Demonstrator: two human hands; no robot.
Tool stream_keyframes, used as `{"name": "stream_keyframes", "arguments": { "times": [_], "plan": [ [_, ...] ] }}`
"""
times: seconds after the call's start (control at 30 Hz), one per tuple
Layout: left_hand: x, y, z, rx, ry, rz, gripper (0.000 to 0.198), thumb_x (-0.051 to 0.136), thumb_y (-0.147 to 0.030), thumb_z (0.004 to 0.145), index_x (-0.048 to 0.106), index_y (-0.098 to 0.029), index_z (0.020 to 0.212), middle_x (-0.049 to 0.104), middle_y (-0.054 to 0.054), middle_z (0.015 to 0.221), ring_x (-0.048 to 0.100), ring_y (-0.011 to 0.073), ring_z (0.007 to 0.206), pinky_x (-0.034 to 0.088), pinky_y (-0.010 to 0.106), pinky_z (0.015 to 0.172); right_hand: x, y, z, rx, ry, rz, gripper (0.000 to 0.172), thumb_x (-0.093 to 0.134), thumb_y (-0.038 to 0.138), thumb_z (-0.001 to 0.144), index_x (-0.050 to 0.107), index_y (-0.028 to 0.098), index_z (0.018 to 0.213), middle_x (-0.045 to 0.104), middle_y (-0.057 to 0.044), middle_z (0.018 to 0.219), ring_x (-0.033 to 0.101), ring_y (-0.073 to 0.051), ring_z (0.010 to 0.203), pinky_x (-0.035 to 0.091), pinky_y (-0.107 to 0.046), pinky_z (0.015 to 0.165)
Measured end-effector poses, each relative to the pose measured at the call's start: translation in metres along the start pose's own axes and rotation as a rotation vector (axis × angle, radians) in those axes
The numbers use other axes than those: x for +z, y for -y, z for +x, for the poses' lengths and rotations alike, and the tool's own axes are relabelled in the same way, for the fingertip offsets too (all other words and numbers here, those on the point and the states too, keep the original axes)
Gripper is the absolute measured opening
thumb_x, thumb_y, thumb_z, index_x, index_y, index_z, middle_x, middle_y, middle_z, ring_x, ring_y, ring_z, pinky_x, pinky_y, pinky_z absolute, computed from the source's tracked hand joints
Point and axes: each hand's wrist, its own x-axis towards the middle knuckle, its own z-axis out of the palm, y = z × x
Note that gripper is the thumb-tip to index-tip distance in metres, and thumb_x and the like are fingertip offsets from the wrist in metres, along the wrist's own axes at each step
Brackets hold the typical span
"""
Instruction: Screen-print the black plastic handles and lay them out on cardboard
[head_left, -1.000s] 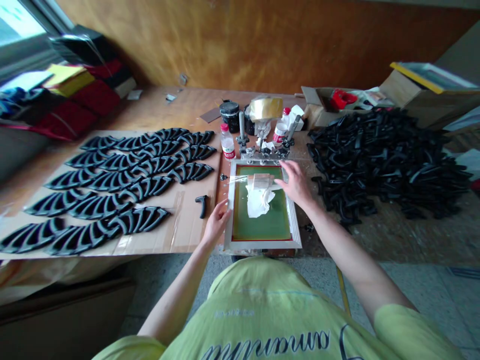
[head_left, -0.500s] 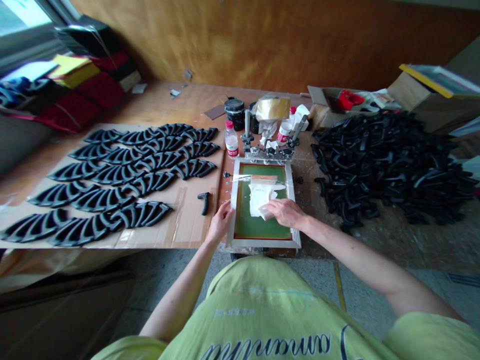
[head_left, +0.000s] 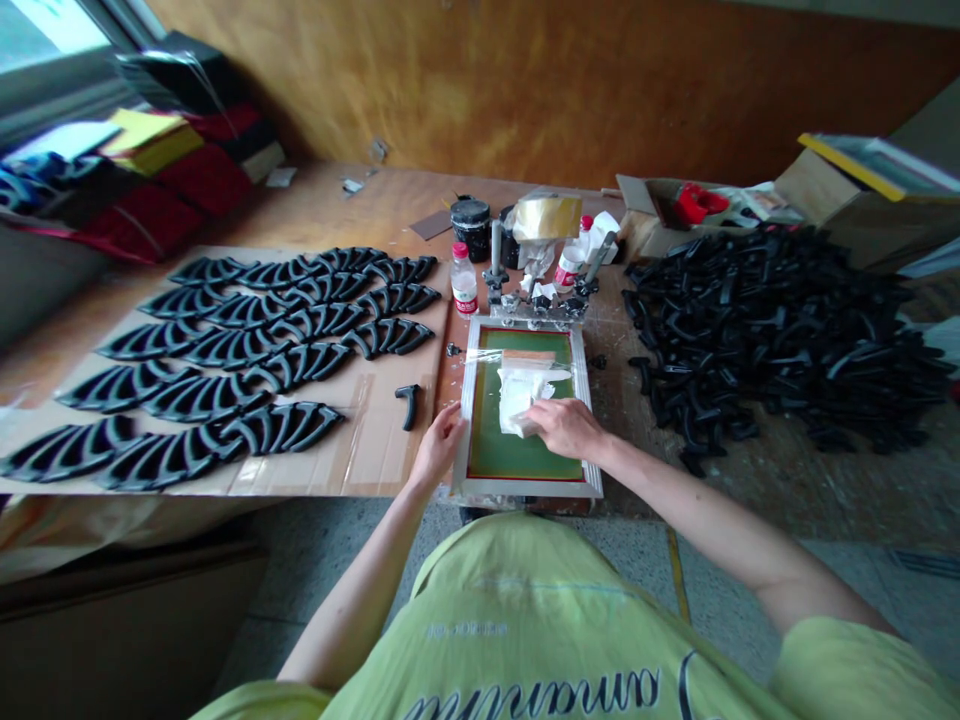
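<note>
My left hand (head_left: 439, 447) grips the left side of an aluminium screen-printing frame (head_left: 525, 488). My right hand (head_left: 566, 428) lies on the green mesh (head_left: 517, 450), pressing a crumpled white cloth (head_left: 517, 397) against it. A tan strip (head_left: 528, 355) and clear film (head_left: 480, 355) cross the upper mesh. Hinge clamps (head_left: 536, 305) hold the frame's far edge. Rows of black fan-shaped moulded pieces (head_left: 285, 345) lie on a cardboard sheet (head_left: 375, 470) to the left, with a single black piece (head_left: 409, 405) nearest my left hand.
A large heap of black moulded pieces (head_left: 772, 340) lies right of the frame. Behind it stand a water bottle (head_left: 464, 282), a black ink tin (head_left: 471, 228), a gold tape roll (head_left: 547, 216) and a cardboard box (head_left: 652, 225) holding a red object.
My right hand has moved from the frame's upper right corner down and left onto the white cloth. The cloth sits higher on the mesh. My left hand stays on the frame's left side.
</note>
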Motion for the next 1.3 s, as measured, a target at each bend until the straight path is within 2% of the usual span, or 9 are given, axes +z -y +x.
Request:
{"name": "stream_keyframes", "arguments": {
  "times": [0.23, 0.4, 0.53, 0.7, 0.83, 0.93, 1.1, 1.2, 1.3],
  "plan": [
    [-0.008, -0.047, -0.012, -0.053, 0.008, -0.097, 0.074, 0.066, -0.055, 0.079, 0.051, -0.018, 0.141, 0.058, -0.003, 0.065, 0.046, 0.0097, 0.051, 0.032, 0.02, 0.047, -0.048, -0.041, 0.055, 0.254, -0.3, 0.117, 0.059, 0.064, 0.029, 0.09, 0.046, 0.029, 0.146, 0.067, -0.006, 0.119, 0.065, -0.022, 0.094, 0.051, -0.035, 0.085],
    [-0.013, -0.113, -0.014, 0.055, -0.063, -0.125, 0.053, 0.058, -0.063, 0.082, 0.07, -0.019, 0.108, 0.066, 0.002, 0.078, 0.057, 0.0139, 0.062, 0.042, 0.023, 0.052, -0.066, -0.106, 0.026, 0.526, -0.604, 0.117, 0.039, 0.051, 0.032, 0.097, 0.06, 0.015, 0.13, 0.072, -0.006, 0.096, 0.066, -0.017, 0.078, 0.052, -0.028, 0.078],
    [-0.009, -0.162, 0.008, 0.301, -0.148, -0.127, 0.048, 0.047, -0.063, 0.09, 0.067, -0.021, 0.105, 0.068, 0.004, 0.089, 0.065, 0.0178, 0.078, 0.053, 0.026, 0.062, -0.024, -0.107, -0.006, 0.523, -0.468, 0.033, 0.038, 0.039, 0.031, 0.099, 0.067, 0.009, 0.087, 0.072, -0.002, 0.08, 0.06, -0.011, 0.064, 0.053, -0.023, 0.062],
    [0.001, -0.199, 0.044, 0.405, -0.129, -0.248, 0.049, 0.037, -0.064, 0.094, 0.057, -0.023, 0.111, 0.069, 0.004, 0.092, 0.069, 0.0148, 0.083, 0.057, 0.025, 0.068, 0.038, -0.048, -0.003, 0.385, -0.18, -0.002, 0.03, 0.067, 0.044, 0.088, 0.066, 0.014, 0.089, 0.071, -0.01, 0.096, 0.065, -0.021, 0.094, 0.05, -0.028, 0.082],
    [0.02, -0.174, 0.026, 0.301, -0.174, -0.395, 0.045, 0.054, -0.063, 0.087, 0.057, -0.022, 0.103, 0.069, 0.002, 0.082, 0.068, 0.0133, 0.072, 0.054, 0.022, 0.061, 0.041, -0.025, 0.009, 0.526, 0.009, 0.036, 0.025, 0.05, 0.037, 0.099, 0.061, 0.014, 0.102, 0.069, -0.014, 0.102, 0.063, -0.024, 0.101, 0.046, -0.03, 0.083],
    [0.047, -0.128, -0.015, -0.101, 0.143, -0.33, 0.052, 0.069, -0.065, 0.074, 0.062, -0.016, 0.092, 0.071, 0.008, 0.076, 0.069, 0.0191, 0.07, 0.053, 0.025, 0.056, 0.034, -0.004, 0.007, 0.634, -0.066, 0.146, 0.029, 0.039, 0.036, 0.103, 0.057, 0.015, 0.109, 0.069, -0.012, 0.099, 0.064, -0.022, 0.095, 0.045, -0.029, 0.078],
    [0.074, -0.074, -0.049, -0.389, 0.183, -0.523, 0.052, 0.066, -0.064, 0.077, 0.062, -0.015, 0.095, 0.073, 0.011, 0.091, 0.071, 0.022, 0.084, 0.057, 0.031, 0.067, 0.043, 0.043, -0.002, 0.215, -0.243, 0.205, 0.02, 0.048, 0.034, 0.1, 0.06, 0.018, 0.097, 0.066, -0.009, 0.097, 0.059, -0.022, 0.099, 0.044, -0.031, 0.086],
    [0.052, -0.062, -0.031, -0.363, 0.057, -0.48, 0.048, 0.069, -0.058, 0.076, 0.059, -0.016, 0.094, 0.072, 0.008, 0.087, 0.07, 0.0179, 0.073, 0.056, 0.027, 0.06, 0.045, 0.013, -0.007, 0.036, -0.247, 0.22, 0.017, 0.05, 0.03, 0.099, 0.062, 0.02, 0.093, 0.065, -0.005, 0.095, 0.058, -0.018, 0.096, 0.044, -0.03, 0.087],
    [0.005, -0.049, -0.004, -0.258, -0.074, -0.225, 0.045, 0.063, -0.06, 0.079, 0.057, -0.017, 0.091, 0.069, 0.004, 0.08, 0.067, 0.0154, 0.061, 0.053, 0.024, 0.05, 0.035, -0.074, -0.02, 0.343, -0.342, 0.185, 0.018, 0.049, 0.025, 0.099, 0.064, 0.019, 0.092, 0.064, -0.007, 0.099, 0.057, -0.017, 0.095, 0.043, -0.031, 0.088]
  ]
}}
